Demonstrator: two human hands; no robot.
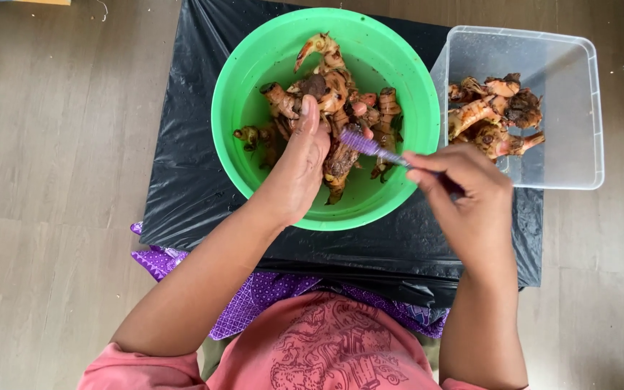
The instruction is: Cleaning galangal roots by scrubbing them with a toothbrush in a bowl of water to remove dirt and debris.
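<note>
Here, nearest the camera, the right hand (471, 202) lay just outside the rim of the green bowl (247, 79), its fingers pinched around the handle of a purple brush (370, 146). The brush head reached inward over the rim and touched a root (341, 155) near the bowl's centre. The left hand (297, 170) sat inside the bowl, its fingers wrapped around that root, thumb on top. More roots (326, 72) were piled beyond it, toward the bowl's far side. The bowl rested on a black sheet (182, 180). A clear tub (557, 65) touched the bowl's right rim and held more roots (496, 115) at its left end.
</note>
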